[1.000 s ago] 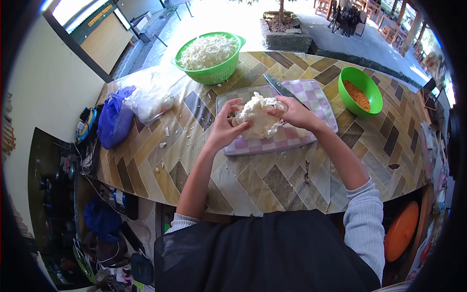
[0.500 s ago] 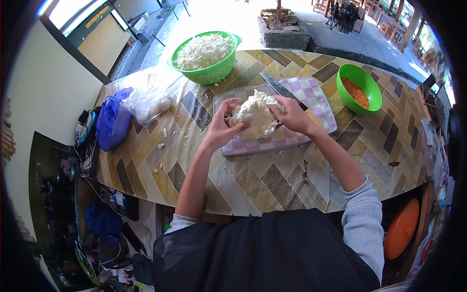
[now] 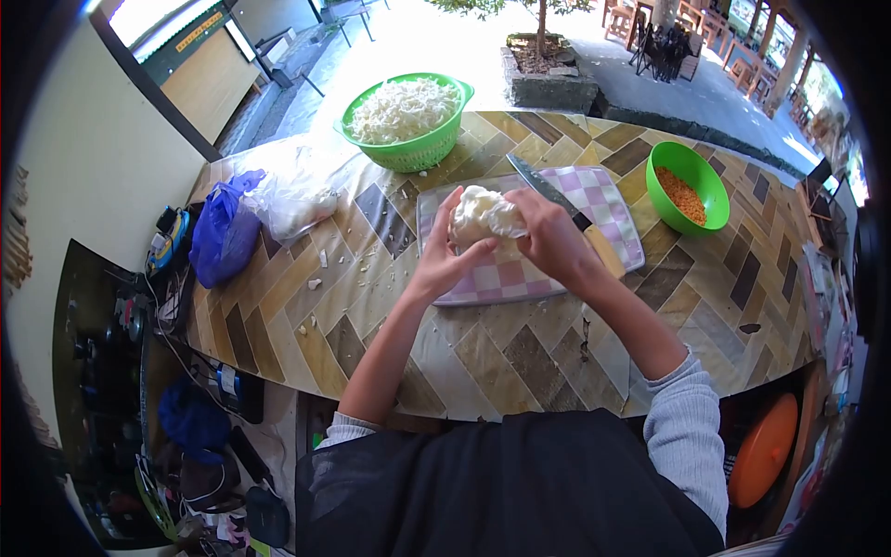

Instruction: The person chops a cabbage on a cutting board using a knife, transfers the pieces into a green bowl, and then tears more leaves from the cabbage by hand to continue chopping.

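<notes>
Now, cabbage (image 3: 484,215): a white lump held over the checked board (image 3: 608,200).
Left hand (image 3: 445,255): grips the cabbage's left side.
Right hand (image 3: 549,237): grips its right side.
Knife (image 3: 548,188): on the board, behind the cabbage.
Green basket (image 3: 406,113): beyond the board.

Both forearms reach forward, converging. The left hand (image 3: 444,255) cups from the left with fingers spread upward; the right hand (image 3: 548,237) curls over from the right, closed.
</notes>
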The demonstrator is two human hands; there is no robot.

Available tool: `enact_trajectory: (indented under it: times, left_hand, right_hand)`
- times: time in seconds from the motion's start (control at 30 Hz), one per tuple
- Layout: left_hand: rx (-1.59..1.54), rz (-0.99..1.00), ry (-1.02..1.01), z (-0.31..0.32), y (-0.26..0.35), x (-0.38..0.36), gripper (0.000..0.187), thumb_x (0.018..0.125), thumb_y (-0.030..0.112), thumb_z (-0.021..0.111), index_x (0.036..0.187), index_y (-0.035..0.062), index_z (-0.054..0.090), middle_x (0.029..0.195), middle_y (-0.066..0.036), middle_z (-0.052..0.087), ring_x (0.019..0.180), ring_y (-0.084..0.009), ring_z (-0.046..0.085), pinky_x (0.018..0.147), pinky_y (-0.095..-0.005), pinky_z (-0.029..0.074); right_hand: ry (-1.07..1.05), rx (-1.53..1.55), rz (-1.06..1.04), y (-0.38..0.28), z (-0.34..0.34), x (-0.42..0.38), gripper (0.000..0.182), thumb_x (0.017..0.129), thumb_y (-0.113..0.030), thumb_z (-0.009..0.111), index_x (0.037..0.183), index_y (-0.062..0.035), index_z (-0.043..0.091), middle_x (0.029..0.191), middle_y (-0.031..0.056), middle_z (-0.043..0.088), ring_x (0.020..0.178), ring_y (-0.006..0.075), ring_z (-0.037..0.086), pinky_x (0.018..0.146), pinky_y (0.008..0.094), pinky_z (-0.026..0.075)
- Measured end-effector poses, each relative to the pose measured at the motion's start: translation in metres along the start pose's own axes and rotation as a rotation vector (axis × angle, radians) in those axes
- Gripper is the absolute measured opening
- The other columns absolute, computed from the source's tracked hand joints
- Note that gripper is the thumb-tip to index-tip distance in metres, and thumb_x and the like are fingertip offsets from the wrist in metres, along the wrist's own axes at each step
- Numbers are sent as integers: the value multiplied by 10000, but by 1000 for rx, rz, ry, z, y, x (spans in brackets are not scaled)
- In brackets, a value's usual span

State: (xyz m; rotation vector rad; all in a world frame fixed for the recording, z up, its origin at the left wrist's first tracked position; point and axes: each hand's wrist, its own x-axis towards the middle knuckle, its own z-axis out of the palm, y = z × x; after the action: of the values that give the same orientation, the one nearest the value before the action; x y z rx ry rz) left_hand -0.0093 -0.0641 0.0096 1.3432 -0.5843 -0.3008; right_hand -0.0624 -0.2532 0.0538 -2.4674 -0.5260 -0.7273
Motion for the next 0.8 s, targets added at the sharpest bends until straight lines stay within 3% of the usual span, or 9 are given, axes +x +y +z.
enact_trajectory:
  times: [0.17,0.27,0.37,0.47,0.57,0.67,0.8]
  left_hand:
    - [-90,3,6,-4,-4,0,907,784,106,773,1500,66,218,1367,-120,440,1232,-200,482,998,-318,452]
    - [-2,44,10,-6,-17,2,896,779,115,776,1495,62,241,1372,-122,438,1237,-202,478,1018,-324,431]
    - [66,33,15,-8,-18,3,887,779,128,776,1493,58,254,1391,-128,426,1255,-206,463,1051,-330,394]
    - [54,-5,24,-7,-15,3,893,788,135,766,1501,52,236,1411,-138,418,1275,-211,448,1074,-334,363]
    - [54,36,-3,-9,-17,3,912,802,154,765,1514,52,204,1426,-146,412,1277,-211,448,1070,-336,370]
    - [2,24,-26,-9,-12,3,943,807,191,775,1522,45,177,1434,-154,410,1272,-215,455,1069,-341,375]
    - [17,-8,-35,-4,-3,2,983,796,229,793,1523,35,160,1442,-161,403,1272,-214,460,1060,-347,390]
  right_hand:
    - [-93,-95,-46,-23,7,-10,549,679,-32,720,1179,-9,495,1100,163,594,866,353,671,645,405,560]
    - [-106,-69,-37,-21,0,-11,537,671,-50,728,1163,-17,515,1093,142,597,867,347,669,684,409,557]
    - [-183,-87,45,-26,-11,-9,567,644,-2,707,1182,-29,530,1100,145,601,947,357,633,812,429,527]
    - [-15,-66,34,-24,-12,-2,564,639,12,703,1176,-19,534,1098,155,613,998,364,615,862,440,506]
    - [-63,148,-14,-12,0,-4,554,653,16,686,1186,-9,537,1142,171,614,1051,377,594,896,447,487]
    - [-36,142,-23,-11,4,-5,522,681,31,655,1192,1,553,1115,183,640,1020,390,610,881,434,501]
    - [-31,293,151,-7,-2,0,417,693,23,623,1108,30,592,1001,228,661,901,380,653,797,413,518]
